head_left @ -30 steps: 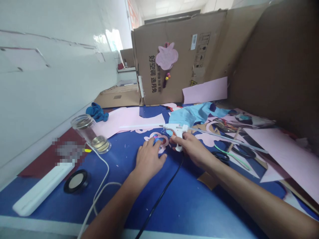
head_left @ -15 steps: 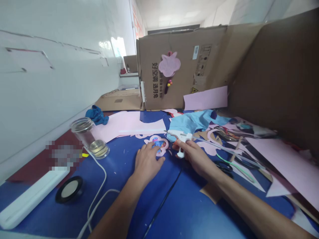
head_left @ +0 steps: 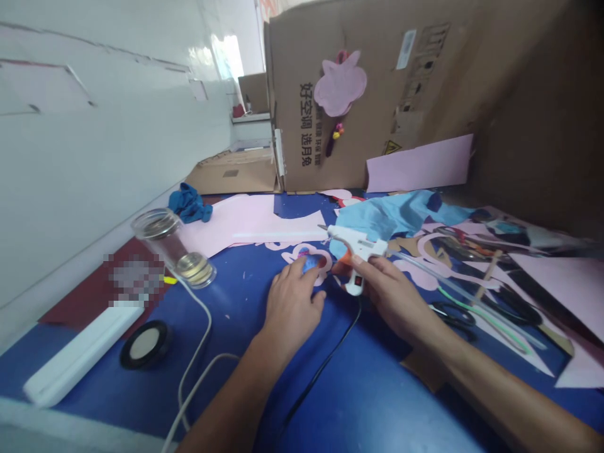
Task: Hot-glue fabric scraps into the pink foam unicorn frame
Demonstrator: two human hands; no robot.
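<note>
On the blue-topped bench, the right hand, fingers closed round the grip of a white hot-glue gun, nozzle pointing left; the left hand, fingers spread and pressing, not gripping, on a pink flower-shaped cutout just beside the gun. Off to the left, a clear glass tumbler, a shallow pool of pale liquid at its bottom.

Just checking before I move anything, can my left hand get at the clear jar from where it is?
Probably yes. The left hand rests on the pink flower-shaped cutout, and only the blue mat and a thin white cable lie between it and the clear jar. The cable looks unlikely to block it.
</note>
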